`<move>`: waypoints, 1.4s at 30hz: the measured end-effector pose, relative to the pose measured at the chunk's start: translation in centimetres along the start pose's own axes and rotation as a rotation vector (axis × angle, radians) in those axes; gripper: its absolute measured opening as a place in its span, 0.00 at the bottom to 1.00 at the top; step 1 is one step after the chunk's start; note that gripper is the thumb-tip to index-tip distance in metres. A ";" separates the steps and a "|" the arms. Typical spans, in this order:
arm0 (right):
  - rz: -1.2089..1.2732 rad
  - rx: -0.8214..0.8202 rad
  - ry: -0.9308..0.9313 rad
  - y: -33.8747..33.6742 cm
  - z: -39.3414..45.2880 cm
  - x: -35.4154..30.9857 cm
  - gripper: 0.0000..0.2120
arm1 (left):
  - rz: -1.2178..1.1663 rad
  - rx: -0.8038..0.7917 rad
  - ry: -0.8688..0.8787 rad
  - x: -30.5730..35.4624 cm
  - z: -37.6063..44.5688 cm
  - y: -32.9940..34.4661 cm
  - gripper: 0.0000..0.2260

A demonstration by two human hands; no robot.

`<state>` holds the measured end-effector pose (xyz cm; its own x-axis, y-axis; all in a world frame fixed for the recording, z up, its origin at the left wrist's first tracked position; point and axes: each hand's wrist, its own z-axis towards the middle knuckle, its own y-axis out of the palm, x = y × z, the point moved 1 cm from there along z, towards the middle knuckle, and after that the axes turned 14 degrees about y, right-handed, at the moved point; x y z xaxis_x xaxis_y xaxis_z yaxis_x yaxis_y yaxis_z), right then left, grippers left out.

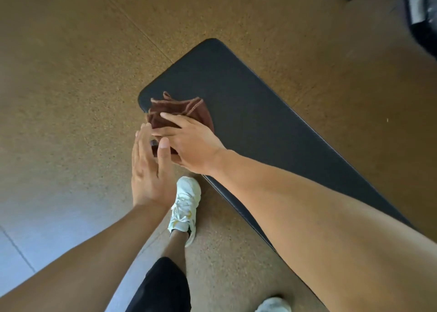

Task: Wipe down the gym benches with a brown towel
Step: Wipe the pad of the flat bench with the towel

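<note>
- The black padded bench (260, 113) runs slantwise from its rounded end at upper left toward the lower right, where the right forearm covers it.
- The brown towel (184, 109) lies bunched at the bench's near-left corner, close to the rounded end and overhanging the long near edge; the rest of the pad's top, toward the right, is bare.
- Speckled brown floor (71, 75) surrounds the bench on the far and left sides; a paler patch of floor lies at lower left.
- A white sneaker (185, 207) stands on the floor just beside the bench's near edge; a second shoe (273, 305) is cut off at the bottom.
- Dark equipment (423, 16) at the top right corner is blurred and cut off; what it is cannot be told.
- The towel's lower part is hidden under both hands.
- The right hand (191, 143) lies flat on the towel, fingers spread and pressing it.
- The left hand (149, 167) is held edge-on at the bench's side, fingers straight and together, thumb up, touching the towel's overhanging part.
</note>
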<state>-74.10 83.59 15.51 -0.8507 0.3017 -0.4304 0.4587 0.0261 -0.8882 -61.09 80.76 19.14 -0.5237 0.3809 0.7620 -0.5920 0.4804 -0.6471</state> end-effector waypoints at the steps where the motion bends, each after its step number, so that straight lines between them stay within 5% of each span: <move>1: -0.013 -0.009 0.003 0.1 -2.2 0.2 0.21 | -0.011 -0.049 -0.012 0.8 -1.9 0.8 0.35; 12: -0.392 -0.160 0.046 3.3 -31.6 4.8 0.28 | 0.086 -0.458 0.081 7.2 -21.3 8.3 0.33; 21: -0.287 -0.006 0.204 5.7 -45.4 5.3 0.22 | 0.140 -0.662 0.158 11.7 -31.1 12.6 0.35; 29: -0.408 -0.033 0.390 7.7 -61.2 5.0 0.17 | -0.048 -1.324 0.177 12.7 -38.7 16.7 0.28; 34: -0.015 0.090 0.870 7.6 -66.5 1.5 0.16 | -0.053 -1.422 -0.019 13.0 -40.7 15.4 0.23; 38: 0.692 0.398 1.498 2.8 -63.6 -3.4 0.25 | -0.038 -1.352 -0.210 15.1 -39.8 11.2 0.19; 42: 1.135 0.597 1.598 -6.0 -59.4 -8.9 0.31 | -0.194 -1.149 -0.527 19.8 -37.2 6.5 0.11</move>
<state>-54.04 137.31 34.22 0.7815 0.3550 -0.5131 0.1039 -0.8849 -0.4540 -52.51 120.78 30.98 -0.8232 -0.0035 0.5678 0.0431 0.9967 0.0686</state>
